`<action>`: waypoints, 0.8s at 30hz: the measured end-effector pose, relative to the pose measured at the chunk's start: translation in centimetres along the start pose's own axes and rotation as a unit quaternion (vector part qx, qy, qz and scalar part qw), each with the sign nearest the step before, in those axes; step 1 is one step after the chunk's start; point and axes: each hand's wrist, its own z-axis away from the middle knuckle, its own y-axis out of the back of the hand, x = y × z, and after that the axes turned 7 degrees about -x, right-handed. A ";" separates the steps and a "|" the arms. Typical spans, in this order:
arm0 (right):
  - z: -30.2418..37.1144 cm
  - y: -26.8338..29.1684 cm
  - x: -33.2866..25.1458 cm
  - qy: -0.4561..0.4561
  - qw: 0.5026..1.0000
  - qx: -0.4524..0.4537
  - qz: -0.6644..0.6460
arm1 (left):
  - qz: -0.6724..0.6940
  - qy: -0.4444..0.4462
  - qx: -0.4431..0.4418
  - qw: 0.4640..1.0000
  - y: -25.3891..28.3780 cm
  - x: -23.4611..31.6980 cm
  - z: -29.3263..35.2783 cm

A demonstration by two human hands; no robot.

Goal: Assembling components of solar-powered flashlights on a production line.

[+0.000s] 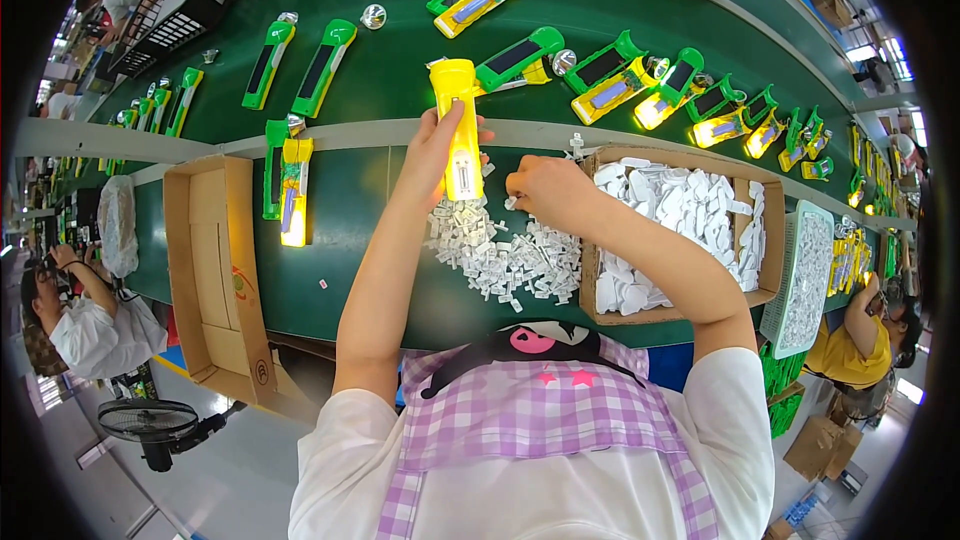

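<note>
My left hand (433, 152) is wrapped round a yellow flashlight housing (455, 85), which stands roughly upright in the picture with its wide head end away from me. A narrow slot shows near its lower end. To the right, my right hand (548, 188) is closed in a pinch over a heap of small white plastic pieces (530, 260). A small white plastic piece (511, 203) shows at its fingertips. Beside that forearm stands a cardboard box of flat white plastic parts (592, 280).
An empty-looking cardboard box (208, 270) stands on the left. Opened green-and-yellow flashlights (612, 80) line the green belt beyond a grey rail (350, 133). One opened flashlight (293, 190) lies nearer. A white basket (803, 280) holds small pieces at right. Other people work on both sides.
</note>
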 end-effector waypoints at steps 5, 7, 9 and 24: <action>1.3 2.5 -0.2 -0.002 0.994 0.080 -0.080 | -0.046 0.001 -0.033 0.998 -1.2 -0.2 0.9; 1.2 4.0 -0.5 0.012 0.985 0.158 -0.062 | -0.098 -0.022 -0.060 0.993 -1.2 -1.1 0.8; 0.9 5.3 -0.4 0.017 0.978 0.190 -0.086 | -0.161 -0.066 -0.116 0.978 -1.6 -2.0 0.8; -0.1 6.3 -0.3 -0.073 0.919 0.250 -0.298 | -0.269 -0.152 -0.082 0.947 -2.8 -3.5 0.5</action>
